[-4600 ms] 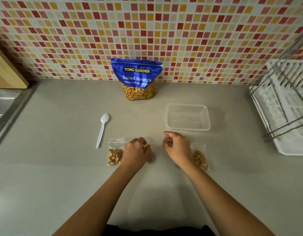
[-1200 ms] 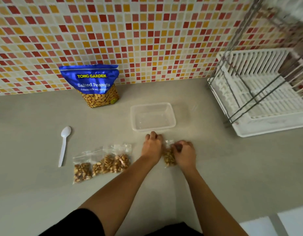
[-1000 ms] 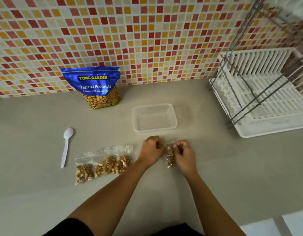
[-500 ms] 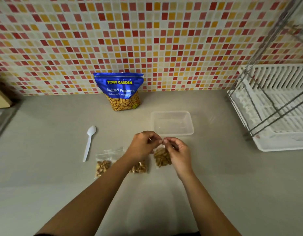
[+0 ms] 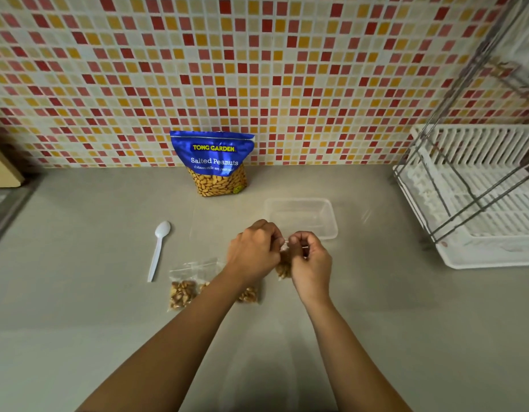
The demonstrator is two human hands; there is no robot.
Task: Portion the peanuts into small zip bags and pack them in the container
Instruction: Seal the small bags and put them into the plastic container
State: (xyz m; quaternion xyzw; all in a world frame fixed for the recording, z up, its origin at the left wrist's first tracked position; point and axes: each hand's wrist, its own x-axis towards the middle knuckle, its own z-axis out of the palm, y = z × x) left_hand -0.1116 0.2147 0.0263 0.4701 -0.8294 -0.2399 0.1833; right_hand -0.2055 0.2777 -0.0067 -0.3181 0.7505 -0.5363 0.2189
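Note:
My left hand point(image 5: 253, 251) and my right hand point(image 5: 310, 260) pinch the top edge of one small zip bag of peanuts point(image 5: 283, 267), held just above the counter in front of the clear plastic container point(image 5: 300, 217). The container is empty. Filled zip bags point(image 5: 181, 288) lie on the counter to the left, partly hidden under my left forearm; one more filled bag point(image 5: 248, 294) shows on its other side. The blue Salted Peanuts pouch point(image 5: 214, 162) stands upright against the tiled wall.
A white plastic spoon point(image 5: 158, 248) lies left of the bags. A white dish rack with a metal frame point(image 5: 477, 191) fills the right side. A sink edge point(image 5: 2, 215) and a wooden board point(image 5: 3, 171) sit at the far left.
Both hands lifted the small bag off the counter and brought their fingertips together at its top edge. The camera view swung left.

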